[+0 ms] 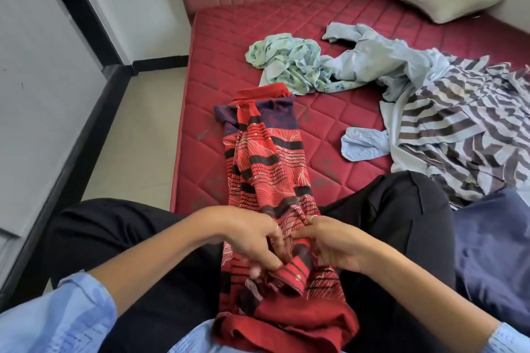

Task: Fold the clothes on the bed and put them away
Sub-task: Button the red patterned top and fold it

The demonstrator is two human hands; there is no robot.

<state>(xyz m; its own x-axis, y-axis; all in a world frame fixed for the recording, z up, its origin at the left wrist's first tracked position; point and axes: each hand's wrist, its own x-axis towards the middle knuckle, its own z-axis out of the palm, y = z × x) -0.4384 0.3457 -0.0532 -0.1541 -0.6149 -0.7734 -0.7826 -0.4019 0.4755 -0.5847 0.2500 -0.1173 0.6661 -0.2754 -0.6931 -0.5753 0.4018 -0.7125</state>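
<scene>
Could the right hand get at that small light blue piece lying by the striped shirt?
Probably yes, once it lets go: the right hand grips the red patterned garment, and only bare mattress lies before the light blue piece.

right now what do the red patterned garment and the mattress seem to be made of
Red patterned garment: thin soft printed fabric, matte, possibly knit; it drapes and bunches where both hands grip it. Mattress: dark red quilted textile cover, stitched in diamonds, slightly sheened; filling not visible.
</scene>
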